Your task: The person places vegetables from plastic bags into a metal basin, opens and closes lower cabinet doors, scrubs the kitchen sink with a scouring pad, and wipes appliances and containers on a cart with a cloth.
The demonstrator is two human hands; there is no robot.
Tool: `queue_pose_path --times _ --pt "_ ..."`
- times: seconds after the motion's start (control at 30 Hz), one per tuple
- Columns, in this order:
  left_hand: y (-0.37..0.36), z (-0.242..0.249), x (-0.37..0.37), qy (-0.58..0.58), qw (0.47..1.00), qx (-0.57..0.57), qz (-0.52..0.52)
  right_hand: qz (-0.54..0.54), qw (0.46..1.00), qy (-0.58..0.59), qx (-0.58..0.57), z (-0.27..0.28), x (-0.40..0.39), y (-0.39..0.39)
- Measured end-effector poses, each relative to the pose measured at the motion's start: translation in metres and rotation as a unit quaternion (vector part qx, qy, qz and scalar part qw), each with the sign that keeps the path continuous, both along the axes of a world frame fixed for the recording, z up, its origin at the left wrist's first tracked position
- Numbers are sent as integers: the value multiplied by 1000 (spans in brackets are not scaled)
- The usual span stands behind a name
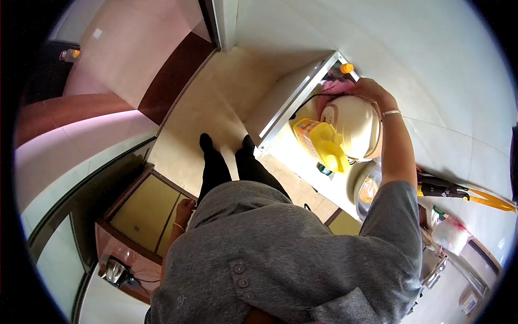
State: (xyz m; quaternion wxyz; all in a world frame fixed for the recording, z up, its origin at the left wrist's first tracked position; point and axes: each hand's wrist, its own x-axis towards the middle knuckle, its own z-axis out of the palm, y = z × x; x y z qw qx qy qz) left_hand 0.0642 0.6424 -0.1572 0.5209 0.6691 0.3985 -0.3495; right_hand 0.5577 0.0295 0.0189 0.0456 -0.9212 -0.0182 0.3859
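My right hand (375, 93) reaches to the wall side of a rounded cream appliance (353, 124), perhaps a rice cooker. Its fingers are bent down at the edge of a pink cloth-like thing (337, 86); what they hold is hidden. A yellow bottle (329, 151) with a handle and printed label lies tilted against the appliance. A black cord (310, 101) runs across the pink thing. An orange cap (347, 68) shows in the corner beyond. Low at my side hangs my left hand (185, 209), fingers curled in, with nothing visible in them.
The appliance stands on a white metal-edged surface (280, 148) against the tiled wall. Nearer me are a clear bowl (368, 186) and a black-and-yellow tool (442, 189). Wooden-framed cabinets (145, 213) and a metal kettle (115, 271) are on my left. A doorway opens ahead.
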Motion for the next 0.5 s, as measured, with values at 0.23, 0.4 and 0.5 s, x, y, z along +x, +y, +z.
queue_pose_path --times 0.23,0.4,0.5 --pt "1 -8 25 -10 999 -17 -47 -36 954 -261 146 46 -43 -4" --pt "-16 33 76 -52 995 -5 -80 -93 891 -377 235 54 -48 0" --pt "-21 38 92 -68 995 -19 -74 -160 784 -479 361 75 -46 -8"
